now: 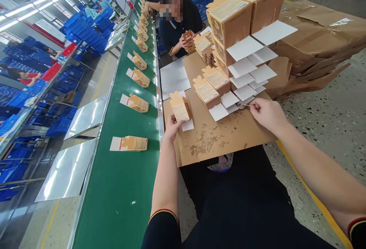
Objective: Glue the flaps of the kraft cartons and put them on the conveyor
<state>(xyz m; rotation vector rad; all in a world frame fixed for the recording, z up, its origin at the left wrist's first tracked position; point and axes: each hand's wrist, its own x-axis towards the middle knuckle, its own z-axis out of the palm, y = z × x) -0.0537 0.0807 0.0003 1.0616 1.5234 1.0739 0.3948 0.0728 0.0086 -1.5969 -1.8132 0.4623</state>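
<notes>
My left hand (172, 127) grips the lower left side of a small tan cardboard box (180, 108), whose top flaps stand open and whose white flap sticks out at the near end. The box is at the left side of the cardboard-covered table (211, 142). On the other side of the table, my right hand (267, 112) pinches a thin pale stick (248, 105). The stick's far end is at a small clear dish (241, 105), too small to make out well. Beside the dish rise stacked boxes (228, 20) with white flaps (246, 48) pointing toward me.
A green conveyor belt (122, 188) runs along the left, carrying a row of similar boxes (137, 143). Across the table, a co-worker (183, 24) holds a box. Brown paper-like sheets (320, 31) are piled at the right. Dark wet-looking marks (208, 140) spot the tabletop.
</notes>
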